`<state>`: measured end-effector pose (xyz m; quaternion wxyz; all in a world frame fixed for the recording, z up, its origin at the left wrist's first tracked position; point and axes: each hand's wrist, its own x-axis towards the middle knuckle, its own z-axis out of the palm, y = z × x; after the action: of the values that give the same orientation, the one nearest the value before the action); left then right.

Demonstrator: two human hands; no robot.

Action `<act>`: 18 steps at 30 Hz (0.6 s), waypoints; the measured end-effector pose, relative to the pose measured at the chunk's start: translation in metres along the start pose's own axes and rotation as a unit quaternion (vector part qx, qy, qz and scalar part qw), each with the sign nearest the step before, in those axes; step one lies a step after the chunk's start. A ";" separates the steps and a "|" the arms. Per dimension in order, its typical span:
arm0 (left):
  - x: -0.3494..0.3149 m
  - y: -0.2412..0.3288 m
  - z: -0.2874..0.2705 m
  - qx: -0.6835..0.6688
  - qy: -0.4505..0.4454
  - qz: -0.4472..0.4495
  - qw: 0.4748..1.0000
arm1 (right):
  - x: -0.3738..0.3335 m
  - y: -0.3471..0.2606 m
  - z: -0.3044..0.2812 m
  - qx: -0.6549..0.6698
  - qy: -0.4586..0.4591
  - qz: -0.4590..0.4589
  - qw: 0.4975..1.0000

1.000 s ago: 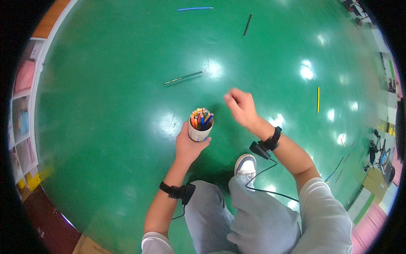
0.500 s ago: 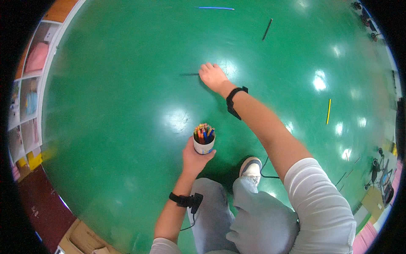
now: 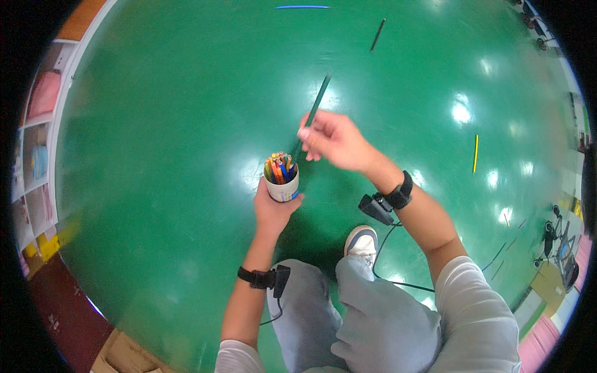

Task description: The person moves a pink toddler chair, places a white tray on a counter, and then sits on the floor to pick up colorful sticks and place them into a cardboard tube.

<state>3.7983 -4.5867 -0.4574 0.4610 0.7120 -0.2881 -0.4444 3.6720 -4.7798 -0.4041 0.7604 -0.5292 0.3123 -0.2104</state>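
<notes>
My left hand (image 3: 274, 210) is wrapped round a white cup (image 3: 283, 192) packed with several coloured pencils (image 3: 278, 166), their ends sticking up over the rim. Just above and to the right of the cup, my right hand (image 3: 336, 140) pinches a dark green pencil (image 3: 319, 99) between thumb and fingers. That pencil is tilted, its upper end pointing away from me and its lower end close to the cup's right rim. Whether the lower end is inside the cup, I cannot tell.
On the green floor (image 3: 155, 155) lie a blue pencil (image 3: 302, 7), a black pencil (image 3: 378, 35) and a yellow pencil (image 3: 476, 153). Several thin sticks lie at the right. Shelves (image 3: 37, 143) line the left; a cardboard box (image 3: 127, 354) is at the lower left. Cables hang from both wrist straps.
My right hand has lifted the dark pencil off the floor and brought it back to the cup, turning it upright. The left hand with the cup has shifted slightly left and away from me.
</notes>
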 end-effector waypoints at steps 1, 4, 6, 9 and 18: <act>0.001 -0.001 -0.001 0.001 -0.003 0.001 1.000 | -0.013 -0.004 0.006 -0.037 -0.001 0.007 0.999; 0.006 0.002 0.001 0.026 -0.013 0.035 0.999 | -0.027 0.003 0.012 -0.336 -0.038 -0.151 0.929; 0.008 0.006 0.004 0.033 -0.018 0.025 0.999 | -0.034 0.002 0.014 -0.380 -0.058 -0.160 0.909; 0.005 0.013 0.001 0.029 -0.017 0.030 0.999 | -0.043 0.002 0.006 -0.271 0.013 -0.075 0.960; -0.004 0.001 0.001 0.013 -0.005 0.032 0.999 | 0.060 0.071 -0.221 -0.483 0.370 0.022 0.793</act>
<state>3.7957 -4.5844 -0.4548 0.4645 0.7060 -0.3191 -0.4290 3.5597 -4.9428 -0.5397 0.2369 -0.7023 0.6424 -0.1950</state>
